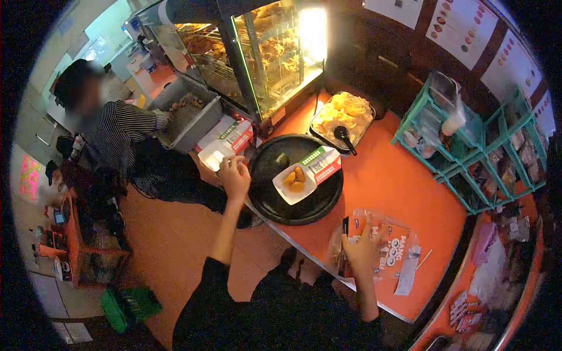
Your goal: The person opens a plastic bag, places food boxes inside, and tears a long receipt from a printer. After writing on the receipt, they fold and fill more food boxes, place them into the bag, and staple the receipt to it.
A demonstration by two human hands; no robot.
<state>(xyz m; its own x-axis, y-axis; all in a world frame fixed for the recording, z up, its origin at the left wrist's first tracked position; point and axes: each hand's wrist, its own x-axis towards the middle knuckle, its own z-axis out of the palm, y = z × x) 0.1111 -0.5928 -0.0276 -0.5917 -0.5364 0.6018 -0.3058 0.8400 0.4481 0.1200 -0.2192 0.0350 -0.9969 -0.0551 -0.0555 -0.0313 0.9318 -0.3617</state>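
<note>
My left hand [234,175] is raised over the counter's left side with its fingers drawn together. It is beside an open white, red and green carton [235,136]; what its fingertips hold, if anything, I cannot make out. My right hand [363,250] has its fingers spread over a clear printed plastic bag [396,257] and touches it. A black strip shows by its thumb. Between my hands, a round black tray [263,202] bears a second open carton [319,167] with several golden-brown fried pieces [295,180] in its white end. A small dark object [283,159] lies on the tray.
Behind the tray stands a container of chips [342,114] with a black scoop [344,136]. A lit glass food cabinet [281,58] is beyond. Teal baskets [436,164] stand right. At left a co-worker [126,126] reaches into a grey tub [196,126]. A paper slip [408,275] lies near the bag.
</note>
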